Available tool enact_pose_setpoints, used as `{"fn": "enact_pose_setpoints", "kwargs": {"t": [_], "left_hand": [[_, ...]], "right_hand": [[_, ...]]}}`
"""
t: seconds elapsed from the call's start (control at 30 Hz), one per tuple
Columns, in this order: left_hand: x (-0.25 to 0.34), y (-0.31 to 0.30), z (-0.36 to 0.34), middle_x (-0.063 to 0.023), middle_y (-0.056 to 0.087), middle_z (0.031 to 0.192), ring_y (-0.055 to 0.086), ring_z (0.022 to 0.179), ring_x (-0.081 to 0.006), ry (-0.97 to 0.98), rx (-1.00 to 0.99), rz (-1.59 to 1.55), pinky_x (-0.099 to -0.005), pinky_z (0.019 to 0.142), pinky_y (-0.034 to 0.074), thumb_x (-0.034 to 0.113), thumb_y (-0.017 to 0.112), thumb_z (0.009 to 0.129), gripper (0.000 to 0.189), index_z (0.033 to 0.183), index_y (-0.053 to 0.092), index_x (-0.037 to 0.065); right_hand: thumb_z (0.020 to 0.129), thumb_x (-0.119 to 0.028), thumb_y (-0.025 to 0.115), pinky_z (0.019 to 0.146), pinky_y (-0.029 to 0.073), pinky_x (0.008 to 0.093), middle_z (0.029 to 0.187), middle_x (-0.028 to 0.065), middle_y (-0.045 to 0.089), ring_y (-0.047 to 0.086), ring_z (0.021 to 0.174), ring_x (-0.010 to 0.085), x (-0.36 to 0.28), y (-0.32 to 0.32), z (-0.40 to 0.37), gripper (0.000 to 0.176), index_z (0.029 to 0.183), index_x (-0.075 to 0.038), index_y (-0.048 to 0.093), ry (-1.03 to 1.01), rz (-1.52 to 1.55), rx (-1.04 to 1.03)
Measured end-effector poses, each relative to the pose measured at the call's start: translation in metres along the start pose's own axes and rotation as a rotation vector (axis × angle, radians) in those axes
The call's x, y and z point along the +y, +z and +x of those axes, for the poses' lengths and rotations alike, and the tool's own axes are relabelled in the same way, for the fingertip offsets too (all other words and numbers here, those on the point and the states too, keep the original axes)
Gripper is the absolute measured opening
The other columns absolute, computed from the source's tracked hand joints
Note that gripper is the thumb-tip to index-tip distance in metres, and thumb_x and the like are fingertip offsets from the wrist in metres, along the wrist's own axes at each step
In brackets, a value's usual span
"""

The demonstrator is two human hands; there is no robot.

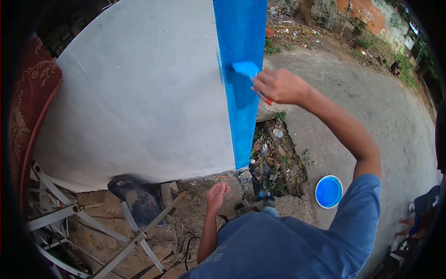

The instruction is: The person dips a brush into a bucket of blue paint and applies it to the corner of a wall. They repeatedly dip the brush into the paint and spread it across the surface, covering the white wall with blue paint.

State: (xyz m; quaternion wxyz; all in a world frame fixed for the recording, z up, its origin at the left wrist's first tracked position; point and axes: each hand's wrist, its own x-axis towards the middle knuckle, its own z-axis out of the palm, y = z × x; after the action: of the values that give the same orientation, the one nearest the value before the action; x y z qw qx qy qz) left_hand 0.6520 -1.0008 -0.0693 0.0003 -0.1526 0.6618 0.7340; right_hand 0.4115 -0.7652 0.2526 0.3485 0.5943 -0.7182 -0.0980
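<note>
My right hand [278,87] is closed round the handle of a paintbrush [246,69], whose bristles are covered in light blue paint. The brush is at the blue strip [241,116] on the edge of the white wall [144,93]. A darker blue patch, perhaps shadow or wet paint, shows below the brush. My left hand [217,195] hangs low near the foot of the wall, fingers curled; whether anything is in them is too small to tell. To the right of my body stands a round white tub [329,191] of blue paint.
A litter-filled gutter [274,162] runs beside the wall's corner. Metal frames [83,216] and a dark object [139,197] are at the lower left, near a red patterned cushion [35,102]. People are at the far right [396,68] and lower right [420,214].
</note>
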Motion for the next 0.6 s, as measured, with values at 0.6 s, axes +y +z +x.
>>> {"fn": "enact_pose_setpoints", "kwargs": {"t": [0.6], "left_hand": [[0.002, -0.011, -0.008, -0.0070, 0.067, 0.089, 0.062, 0.079, -0.0110, -0.019, -0.001, 0.046, -0.0228, 0.067, 0.045, 0.016, 0.055, 0.091, 0.019, 0.100, 0.061, 0.000]], "right_hand": [[0.067, -0.023, 0.063, 0.044, 0.045, 0.0301, 0.073, 0.0095, 0.054, 0.053, 0.061, 0.0206, -0.105, 0.116, -0.051, 0.028, 0.077, 0.002, 0.055, -0.003, 0.053, -0.065]]}}
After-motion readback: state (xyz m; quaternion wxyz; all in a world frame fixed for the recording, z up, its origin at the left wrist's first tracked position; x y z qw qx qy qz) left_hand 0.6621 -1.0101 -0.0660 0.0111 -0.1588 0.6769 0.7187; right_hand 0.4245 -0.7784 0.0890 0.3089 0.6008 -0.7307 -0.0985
